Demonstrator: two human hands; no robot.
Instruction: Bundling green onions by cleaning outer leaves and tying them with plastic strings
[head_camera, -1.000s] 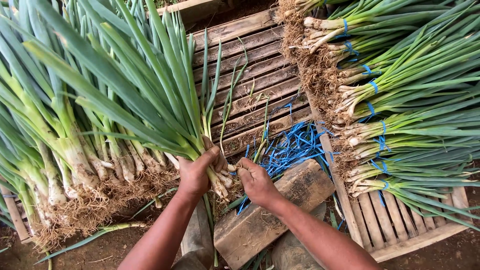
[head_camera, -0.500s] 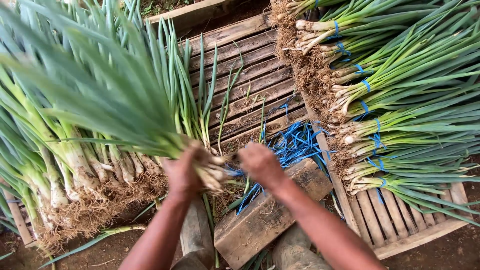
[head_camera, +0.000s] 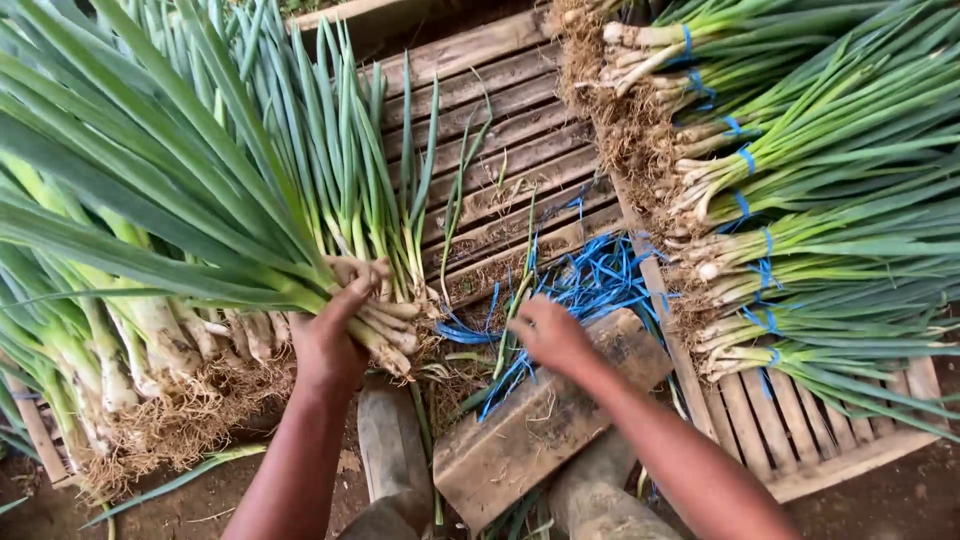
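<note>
My left hand (head_camera: 335, 335) grips a bunch of green onions (head_camera: 330, 215) just above their white, rooted ends, the long leaves fanning up and left. My right hand (head_camera: 552, 335) reaches down to a heap of blue ties (head_camera: 590, 285) lying on the wooden slats; whether its fingers pinch a tie is hidden. A worn wooden block (head_camera: 545, 420) lies under my right wrist.
Loose green onions with soil-caked roots (head_camera: 120, 360) pile at the left. Bundles tied with blue bands (head_camera: 790, 200) are stacked on a slatted crate (head_camera: 800, 450) at the right. A slatted pallet (head_camera: 500, 130) fills the middle. My boots (head_camera: 395, 450) stand on dirt below.
My left hand has shifted the bunch left and up. My right hand has let go of the bunch and dropped onto the blue ties.
</note>
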